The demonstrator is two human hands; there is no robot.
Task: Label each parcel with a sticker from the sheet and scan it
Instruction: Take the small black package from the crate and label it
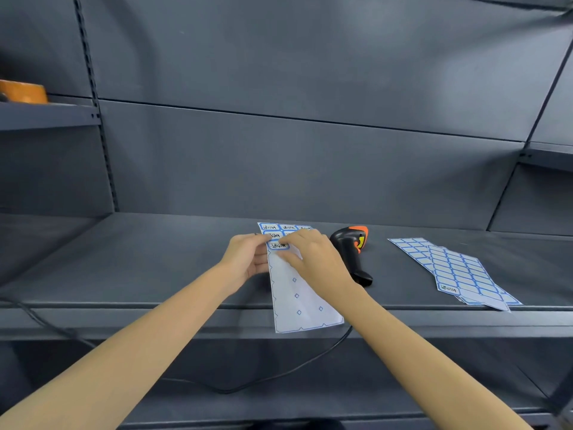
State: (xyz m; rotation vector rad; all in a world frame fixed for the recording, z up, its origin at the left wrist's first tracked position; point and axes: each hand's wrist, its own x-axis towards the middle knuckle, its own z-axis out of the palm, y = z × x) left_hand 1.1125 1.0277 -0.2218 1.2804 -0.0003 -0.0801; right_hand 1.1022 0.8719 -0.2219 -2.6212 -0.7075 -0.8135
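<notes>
A white sticker sheet (302,301) with blue borders lies on the dark shelf (139,262), its lower end hanging over the front edge. Most of its stickers are gone; a few written ones remain at the far end. My left hand (246,259) holds the sheet's left edge near those stickers. My right hand (313,259) pinches a blue-bordered sticker (279,245) on the sheet. A black and orange barcode scanner (352,251) lies just right of my right hand. No parcel is in view.
Several more sticker sheets (455,271) are stacked at the right of the shelf. The scanner's black cable (279,378) loops below the shelf edge. An orange object (23,91) sits on a higher shelf at far left.
</notes>
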